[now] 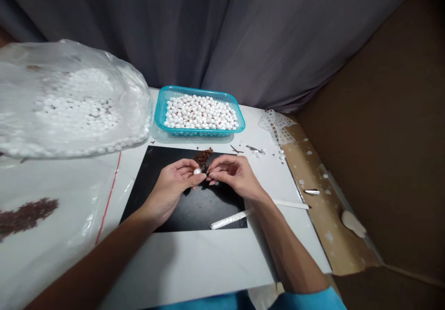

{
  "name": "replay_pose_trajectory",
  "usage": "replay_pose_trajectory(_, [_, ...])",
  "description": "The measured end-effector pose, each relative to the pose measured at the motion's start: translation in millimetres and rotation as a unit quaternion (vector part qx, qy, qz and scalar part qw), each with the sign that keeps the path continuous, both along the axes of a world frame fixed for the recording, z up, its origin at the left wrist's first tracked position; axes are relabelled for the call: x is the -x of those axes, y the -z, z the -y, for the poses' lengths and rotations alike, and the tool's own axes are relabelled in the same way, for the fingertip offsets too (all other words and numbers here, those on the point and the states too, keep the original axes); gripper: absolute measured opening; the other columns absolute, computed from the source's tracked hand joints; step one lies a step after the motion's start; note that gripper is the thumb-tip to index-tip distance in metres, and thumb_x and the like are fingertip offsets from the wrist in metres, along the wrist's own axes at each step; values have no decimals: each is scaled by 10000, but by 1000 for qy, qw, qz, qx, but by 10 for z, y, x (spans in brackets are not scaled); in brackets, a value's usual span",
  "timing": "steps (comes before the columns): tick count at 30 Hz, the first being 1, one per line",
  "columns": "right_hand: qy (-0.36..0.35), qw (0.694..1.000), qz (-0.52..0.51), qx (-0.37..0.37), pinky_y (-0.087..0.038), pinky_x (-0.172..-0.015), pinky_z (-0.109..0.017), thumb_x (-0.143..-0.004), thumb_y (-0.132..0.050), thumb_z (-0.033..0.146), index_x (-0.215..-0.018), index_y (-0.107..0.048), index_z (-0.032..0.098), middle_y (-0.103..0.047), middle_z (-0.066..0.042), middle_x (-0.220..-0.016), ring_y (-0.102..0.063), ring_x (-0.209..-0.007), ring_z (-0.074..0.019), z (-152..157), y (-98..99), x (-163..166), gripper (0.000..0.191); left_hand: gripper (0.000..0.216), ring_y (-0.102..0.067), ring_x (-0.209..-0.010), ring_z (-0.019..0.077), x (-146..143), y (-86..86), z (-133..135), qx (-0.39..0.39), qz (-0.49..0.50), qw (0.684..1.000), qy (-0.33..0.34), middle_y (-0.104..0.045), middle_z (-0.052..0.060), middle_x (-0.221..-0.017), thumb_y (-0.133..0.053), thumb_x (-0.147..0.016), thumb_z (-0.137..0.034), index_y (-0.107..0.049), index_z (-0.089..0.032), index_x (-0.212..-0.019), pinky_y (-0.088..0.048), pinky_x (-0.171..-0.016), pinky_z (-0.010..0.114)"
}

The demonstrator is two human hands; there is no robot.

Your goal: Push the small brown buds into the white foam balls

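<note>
Between the thumb and fingers of my left hand (177, 178) is a small white ball (197, 171). My right hand (231, 173) is close beside it, thumb and fingertips pinched together; a tiny dark bit seems to show at the tips, too small to name. Both hands are above a black mat (187, 212). Just beyond the fingers lies a heap of small reddish-brown pieces (203, 156) on the mat. A whitish translucent strip (229, 219) rests across the mat's lower right, partly under my right wrist.
A blue basket (200, 131) of white balls stands behind the mat. To the left are a big clear bag (76, 110) of white balls and a plastic bag (107, 199) with brown pieces. A white pen-like stick (290, 204), metal tip (312, 192) and tweezers-like tool (255, 149) lie right.
</note>
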State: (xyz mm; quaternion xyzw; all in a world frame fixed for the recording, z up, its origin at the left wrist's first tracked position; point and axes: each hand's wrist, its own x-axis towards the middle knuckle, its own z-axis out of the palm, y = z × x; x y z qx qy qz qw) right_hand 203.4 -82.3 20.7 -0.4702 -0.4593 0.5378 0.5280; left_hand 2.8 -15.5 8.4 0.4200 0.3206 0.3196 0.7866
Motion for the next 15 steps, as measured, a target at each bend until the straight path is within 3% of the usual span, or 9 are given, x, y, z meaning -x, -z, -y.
replay_pose_trajectory(4, [2,999,-33,-23,-656,-723,-307,-830,-897,310,-959,-825,160,-761,-64,-939,-777,-754,-193,0,16,49,211,412,-656,-811,145,28,-26,-47,21,19,1000,-9,-712,76,-968,-964,-701,-220,-739,-134,-1035,-523,-679,210])
replay_pose_trajectory(10, [13,996,-90,-13,-666,-712,-291,-801,-919,251,-988,-824,157,-757,-45,-899,-781,-739,-185,3,65,125,230,377,-562,-720,122,-13,-26,-44,53,58,996,-32,-608,39,-786,-748,-940,-488,-757,-116,-994,-491,-661,217])
replay_pose_trajectory(15, [2,994,-113,-5,-669,-687,-298,-795,-927,288,-933,-795,142,-744,-36,-824,-754,-691,-170,14,58,172,241,303,-509,-721,118,-39,-64,-25,79,78,994,-20,-551,15,-779,-749,-952,-432,-734,-131,-977,-466,-676,224])
